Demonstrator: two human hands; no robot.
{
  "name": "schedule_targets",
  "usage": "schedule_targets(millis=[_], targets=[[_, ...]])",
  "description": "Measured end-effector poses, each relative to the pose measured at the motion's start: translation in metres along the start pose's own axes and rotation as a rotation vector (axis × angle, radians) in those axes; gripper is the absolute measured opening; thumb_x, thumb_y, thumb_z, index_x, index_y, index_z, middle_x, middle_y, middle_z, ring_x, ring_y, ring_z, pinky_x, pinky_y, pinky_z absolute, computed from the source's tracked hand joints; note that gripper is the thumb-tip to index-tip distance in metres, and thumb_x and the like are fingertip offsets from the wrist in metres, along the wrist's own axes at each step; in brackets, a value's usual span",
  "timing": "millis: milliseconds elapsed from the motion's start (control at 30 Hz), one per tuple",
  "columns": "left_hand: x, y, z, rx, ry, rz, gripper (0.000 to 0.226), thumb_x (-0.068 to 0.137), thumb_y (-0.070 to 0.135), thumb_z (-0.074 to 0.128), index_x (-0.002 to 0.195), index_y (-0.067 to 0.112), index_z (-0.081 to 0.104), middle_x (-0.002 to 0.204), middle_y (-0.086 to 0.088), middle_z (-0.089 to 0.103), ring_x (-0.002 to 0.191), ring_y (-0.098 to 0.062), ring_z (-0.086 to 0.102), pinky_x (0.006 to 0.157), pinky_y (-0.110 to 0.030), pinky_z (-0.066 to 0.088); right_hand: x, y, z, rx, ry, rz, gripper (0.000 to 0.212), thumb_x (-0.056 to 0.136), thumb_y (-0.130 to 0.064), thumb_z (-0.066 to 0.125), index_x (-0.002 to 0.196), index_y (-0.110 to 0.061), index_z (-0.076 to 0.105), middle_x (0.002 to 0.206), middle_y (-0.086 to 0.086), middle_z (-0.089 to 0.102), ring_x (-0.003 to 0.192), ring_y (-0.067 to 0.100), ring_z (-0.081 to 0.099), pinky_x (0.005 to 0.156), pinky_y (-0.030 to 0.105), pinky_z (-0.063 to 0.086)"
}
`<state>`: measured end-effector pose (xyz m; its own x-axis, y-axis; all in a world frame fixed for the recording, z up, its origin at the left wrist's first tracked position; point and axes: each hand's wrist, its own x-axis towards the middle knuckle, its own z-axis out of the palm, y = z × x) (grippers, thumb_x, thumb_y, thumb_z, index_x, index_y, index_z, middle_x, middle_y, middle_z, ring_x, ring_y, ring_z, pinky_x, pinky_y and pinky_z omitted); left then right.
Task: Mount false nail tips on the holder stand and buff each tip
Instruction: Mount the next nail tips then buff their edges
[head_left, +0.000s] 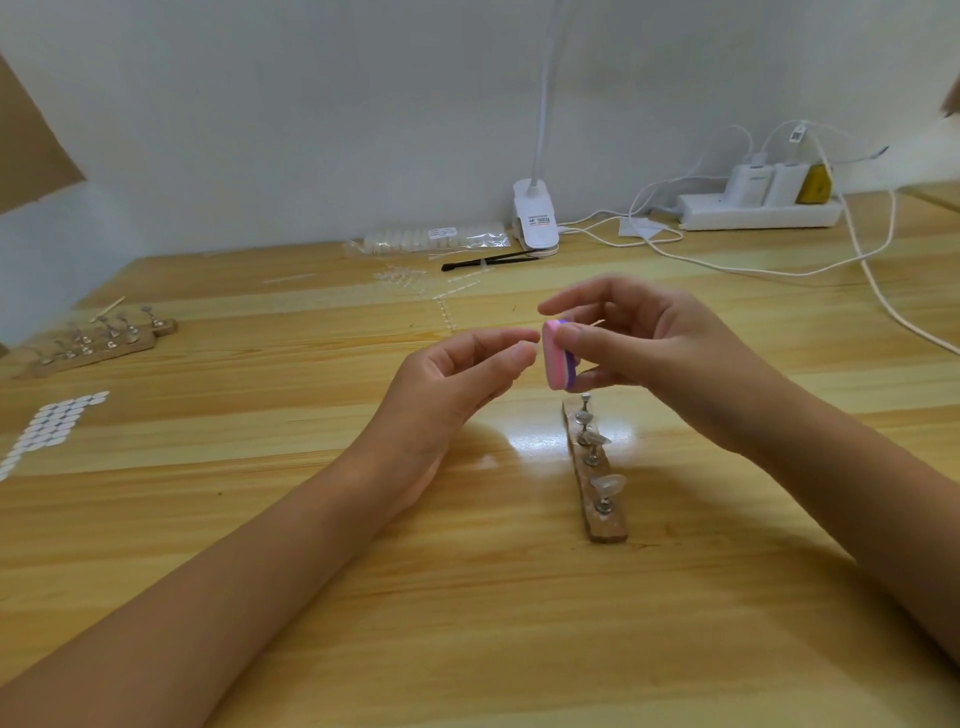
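Over stand (605, 527), buffer (554, 362) in right hand (675, 358)

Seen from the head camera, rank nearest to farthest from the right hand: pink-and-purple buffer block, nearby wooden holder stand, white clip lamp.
1. pink-and-purple buffer block, gripped by the right hand.
2. wooden holder stand, just below the hand.
3. white clip lamp, at the table's back edge.

Behind the left grip (457, 384) and the right grip (649, 353), the left forearm (234, 571) and right forearm (857, 493) are bare along all that shows. Fingernails (521, 354) at each grip's tips look short and plain, though blur makes this uncertain.
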<state>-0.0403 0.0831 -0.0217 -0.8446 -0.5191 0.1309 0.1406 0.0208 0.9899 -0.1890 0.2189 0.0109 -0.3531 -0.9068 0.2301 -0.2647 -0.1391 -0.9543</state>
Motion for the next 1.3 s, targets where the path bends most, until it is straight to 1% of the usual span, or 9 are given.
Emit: schedule_targets(millis=[100, 233, 400, 533, 700, 833, 967, 1133, 1300], targets=[[0.0003, -0.0009, -0.0006, -0.003, -0.016, 0.008, 0.031, 0.077, 0.041, 0.074, 0.105, 0.028, 0.078, 0.114, 0.002, 0.074, 0.114, -0.010, 0.064, 0.098, -0.027, 0.046, 0.0000, 0.0005, 0.0018, 0.024, -0.004, 0.002, 0.032, 0.080, -0.027, 0.068, 0.107, -0.010, 0.067, 0.098, 0.012, 0.069, 0.086, 0.017, 0.072, 0.071, 0.024, 0.058], [0.0010, -0.0012, -0.0029, -0.025, -0.031, 0.005, 0.019, 0.084, 0.031, 0.072, 0.102, 0.031, 0.078, 0.110, 0.005, 0.075, 0.108, -0.006, 0.066, 0.093, -0.021, 0.048, -0.0008, 0.0014, 0.0034, 0.045, -0.067, 0.034, 0.027, 0.080, -0.024, 0.069, 0.101, -0.008, 0.066, 0.092, 0.006, 0.071, 0.085, 0.016, 0.072, 0.071, 0.025, 0.058], [0.0000, -0.0027, -0.0031, 0.042, -0.048, 0.046, 0.022, 0.086, 0.033, 0.071, 0.106, 0.029, 0.077, 0.115, 0.001, 0.074, 0.117, -0.014, 0.064, 0.105, -0.034, 0.043, 0.0002, 0.0033, 0.0049, 0.111, 0.001, 0.023, 0.027, 0.081, -0.020, 0.068, 0.102, -0.004, 0.065, 0.090, 0.008, 0.070, 0.085, 0.017, 0.072, 0.071, 0.027, 0.059], [0.0012, -0.0036, -0.0043, 0.016, -0.014, 0.029, 0.019, 0.087, 0.028, 0.069, 0.104, 0.027, 0.078, 0.113, -0.001, 0.075, 0.115, -0.014, 0.065, 0.102, -0.032, 0.044, -0.0012, 0.0036, 0.0067, 0.097, -0.075, 0.057, 0.028, 0.079, -0.021, 0.070, 0.100, -0.003, 0.064, 0.088, 0.003, 0.072, 0.085, 0.015, 0.072, 0.068, 0.025, 0.058], [-0.0006, -0.0022, -0.0035, 0.057, -0.047, 0.067, 0.021, 0.089, 0.025, 0.067, 0.107, 0.025, 0.077, 0.114, 0.001, 0.074, 0.116, -0.013, 0.065, 0.103, -0.032, 0.044, 0.0003, 0.0048, 0.0056, 0.137, 0.001, 0.024, 0.025, 0.081, -0.019, 0.068, 0.100, -0.004, 0.064, 0.090, 0.004, 0.072, 0.087, 0.018, 0.072, 0.071, 0.027, 0.059], [0.0013, -0.0033, -0.0039, 0.012, 0.003, 0.032, 0.021, 0.085, 0.027, 0.069, 0.103, 0.023, 0.078, 0.111, -0.003, 0.075, 0.115, -0.017, 0.066, 0.105, -0.035, 0.045, -0.0009, 0.0035, 0.0052, 0.114, -0.111, 0.071, 0.029, 0.078, -0.023, 0.071, 0.099, -0.003, 0.064, 0.087, 0.001, 0.073, 0.085, 0.015, 0.072, 0.069, 0.026, 0.059], [0.0008, -0.0033, -0.0045, 0.042, -0.021, 0.045, 0.024, 0.088, 0.027, 0.068, 0.109, 0.019, 0.076, 0.114, -0.003, 0.074, 0.117, -0.018, 0.064, 0.107, -0.038, 0.044, 0.0006, 0.0059, 0.0069, 0.170, 0.009, 0.028, 0.025, 0.081, -0.020, 0.069, 0.100, -0.004, 0.065, 0.090, 0.004, 0.073, 0.087, 0.018, 0.072, 0.071, 0.027, 0.059], [0.0008, -0.0024, -0.0035, 0.004, 0.007, 0.028, 0.021, 0.086, 0.026, 0.068, 0.104, 0.020, 0.077, 0.110, -0.005, 0.075, 0.112, -0.019, 0.067, 0.103, -0.033, 0.047, 0.0001, 0.0054, 0.0091, 0.165, -0.074, 0.078, 0.026, 0.080, -0.021, 0.069, 0.099, -0.005, 0.064, 0.087, 0.002, 0.073, 0.086, 0.016, 0.072, 0.070, 0.026, 0.059], [0.0006, -0.0032, -0.0009, 0.020, 0.012, 0.029, 0.026, 0.085, 0.029, 0.069, 0.108, 0.018, 0.076, 0.113, -0.005, 0.074, 0.115, -0.019, 0.065, 0.103, -0.033, 0.047, 0.0018, 0.0052, 0.0075, 0.249, 0.055, 0.055, 0.024, 0.082, -0.017, 0.069, 0.100, -0.002, 0.063, 0.089, 0.008, 0.070, 0.089, 0.019, 0.070, 0.072, 0.028, 0.059]])
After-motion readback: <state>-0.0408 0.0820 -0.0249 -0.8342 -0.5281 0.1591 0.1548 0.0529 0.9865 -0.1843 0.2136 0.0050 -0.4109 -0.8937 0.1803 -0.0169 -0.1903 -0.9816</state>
